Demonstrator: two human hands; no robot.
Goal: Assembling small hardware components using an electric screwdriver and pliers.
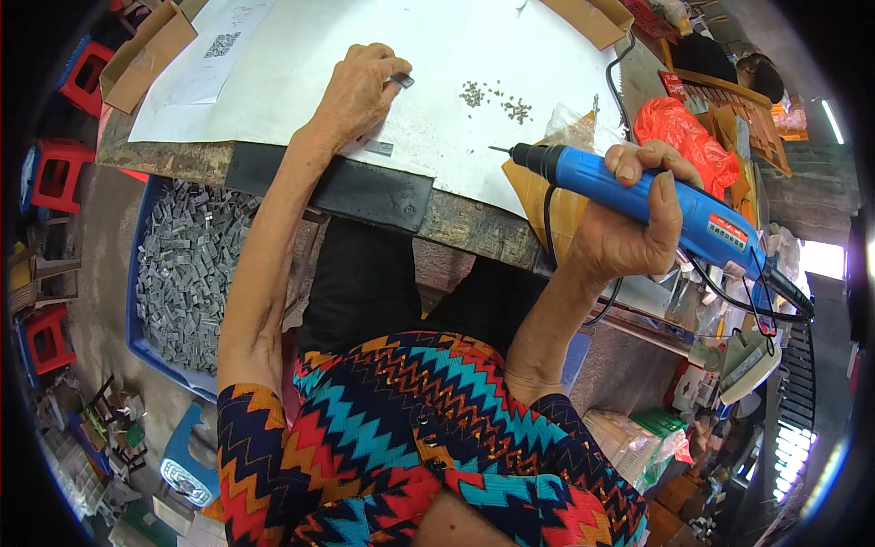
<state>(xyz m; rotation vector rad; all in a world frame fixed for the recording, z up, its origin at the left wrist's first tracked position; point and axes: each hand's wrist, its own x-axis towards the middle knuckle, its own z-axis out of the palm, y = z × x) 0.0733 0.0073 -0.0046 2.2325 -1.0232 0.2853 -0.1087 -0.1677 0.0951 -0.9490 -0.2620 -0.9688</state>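
My left hand (354, 98) is closed over the white-covered tabletop, pinching a small grey metal piece (402, 80) between thumb and fingers. A similar grey piece (378, 148) lies near the table's front edge, just below that hand. My right hand (629, 228) is wrapped around a blue electric screwdriver (597, 175). The tool is held up at the right, its thin bit pointing left, and a black cord trails from its rear end. Between the hands, farther back, tiny brass-coloured screws (517, 110) lie in two loose clusters on the white sheet.
At the left below the table, a blue tub (137, 319) holds many grey metal pieces (196, 273). Open cardboard boxes (150, 55) flank the worktop. A red plastic bag (684, 137) and a hanging black cable (612, 82) are at the right. Red stools (59, 173) stand far left.
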